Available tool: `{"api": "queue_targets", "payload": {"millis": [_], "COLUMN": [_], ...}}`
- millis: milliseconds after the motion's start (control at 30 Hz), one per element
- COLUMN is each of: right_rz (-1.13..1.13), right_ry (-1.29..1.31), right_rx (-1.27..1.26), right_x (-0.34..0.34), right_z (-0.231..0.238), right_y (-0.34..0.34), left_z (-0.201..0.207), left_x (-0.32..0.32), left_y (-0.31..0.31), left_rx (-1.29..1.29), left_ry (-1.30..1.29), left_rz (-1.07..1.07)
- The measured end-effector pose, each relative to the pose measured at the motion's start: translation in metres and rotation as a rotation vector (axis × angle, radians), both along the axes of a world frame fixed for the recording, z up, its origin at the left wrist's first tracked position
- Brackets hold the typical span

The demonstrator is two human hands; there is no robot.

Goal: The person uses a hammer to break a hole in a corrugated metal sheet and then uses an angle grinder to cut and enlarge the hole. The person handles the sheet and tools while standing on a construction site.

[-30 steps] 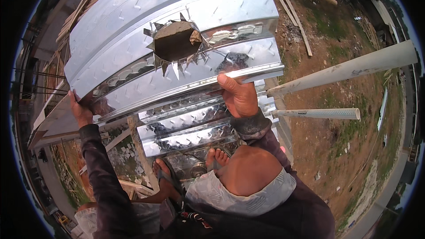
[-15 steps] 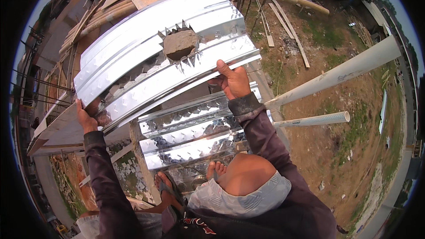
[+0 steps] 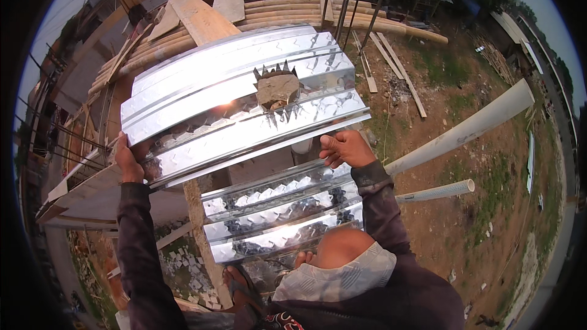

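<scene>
Sheet [image 3: 208,98] sits upper center of frame, jagged hole right of its middle. Left hand [image 3: 128,162], mid-left, grasps its left edge. Right hand [image 3: 348,148], right of center, off the sheet, fingers curled; can't tell if fully closed. Second sheet [image 3: 284,208] below.

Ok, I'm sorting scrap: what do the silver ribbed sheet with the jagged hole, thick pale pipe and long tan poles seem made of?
Silver ribbed sheet: thin metal, perhaps galvanised steel, shiny; strong glare, jagged hole edge. Thick pale pipe: probably plastic, dull; smooth, smudged surface. Long tan poles: bamboo or wood, matt; round and yellowish, too small to settle.
</scene>
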State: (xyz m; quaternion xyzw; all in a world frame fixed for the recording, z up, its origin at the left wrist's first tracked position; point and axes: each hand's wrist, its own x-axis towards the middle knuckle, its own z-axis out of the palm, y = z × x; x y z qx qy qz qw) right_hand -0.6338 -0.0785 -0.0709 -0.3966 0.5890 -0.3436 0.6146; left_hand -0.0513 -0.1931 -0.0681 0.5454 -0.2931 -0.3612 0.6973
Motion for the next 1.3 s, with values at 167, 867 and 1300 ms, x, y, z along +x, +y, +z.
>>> {"api": "queue_targets", "payload": {"millis": [167,867,1300], "right_rz": [-0.601,-0.23,-0.099], "right_ry": [0.233,0.608,0.819], "right_rx": [-0.663,-0.904,-0.889], "right_x": [-0.024,-0.105,-0.115], "right_z": [0.088,0.146,0.139], "right_y": [-0.034,-0.259,-0.274], "left_z": [0.005,-0.043,-0.034], "left_x": [0.005,0.002,0.014], "left_y": [0.003,-0.038,-0.014], "left_rx": [0.023,0.009,0.04], "left_ry": [-0.047,0.014,0.024], "left_rz": [0.041,0.098,0.05]}}
